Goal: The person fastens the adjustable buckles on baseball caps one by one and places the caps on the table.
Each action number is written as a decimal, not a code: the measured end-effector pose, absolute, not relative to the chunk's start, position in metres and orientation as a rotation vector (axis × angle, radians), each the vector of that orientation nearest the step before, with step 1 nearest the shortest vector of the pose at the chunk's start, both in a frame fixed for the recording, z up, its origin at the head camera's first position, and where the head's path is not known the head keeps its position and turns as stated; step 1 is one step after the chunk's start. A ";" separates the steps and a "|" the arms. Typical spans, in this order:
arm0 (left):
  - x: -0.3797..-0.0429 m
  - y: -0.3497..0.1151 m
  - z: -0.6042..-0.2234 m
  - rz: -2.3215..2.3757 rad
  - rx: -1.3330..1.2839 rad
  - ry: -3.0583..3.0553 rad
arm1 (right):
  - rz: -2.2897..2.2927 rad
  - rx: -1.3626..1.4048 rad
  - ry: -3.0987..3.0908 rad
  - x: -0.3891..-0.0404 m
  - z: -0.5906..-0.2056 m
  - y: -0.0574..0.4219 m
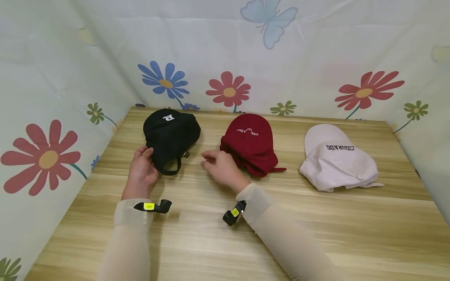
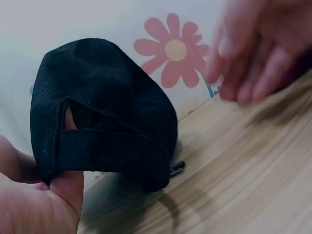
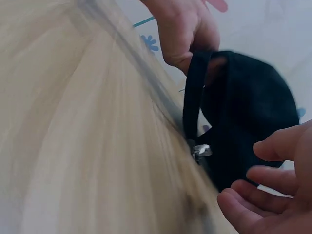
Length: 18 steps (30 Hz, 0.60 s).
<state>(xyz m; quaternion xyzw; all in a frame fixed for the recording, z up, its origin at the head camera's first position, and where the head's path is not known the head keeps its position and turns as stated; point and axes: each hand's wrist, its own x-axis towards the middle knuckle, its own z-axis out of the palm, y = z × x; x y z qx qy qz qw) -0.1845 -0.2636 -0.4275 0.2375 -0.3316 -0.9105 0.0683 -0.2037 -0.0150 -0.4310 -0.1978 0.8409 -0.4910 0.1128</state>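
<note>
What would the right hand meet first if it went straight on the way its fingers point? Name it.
Most likely the black cap, near its buckle: the right hand points that way in the head view, though depth is hard to judge.

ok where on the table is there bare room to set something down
Widest: near right of the table, bordered by the white cap and right sleeve. Narrower: between white cap and red cap. Crowded: left hand grips the black cap, right hand at the gap between it and the red cap.
</note>
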 end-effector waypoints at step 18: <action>-0.155 -0.251 -0.407 -3.005 0.662 -0.787 | -2.264 0.058 1.417 -0.214 -0.457 -0.047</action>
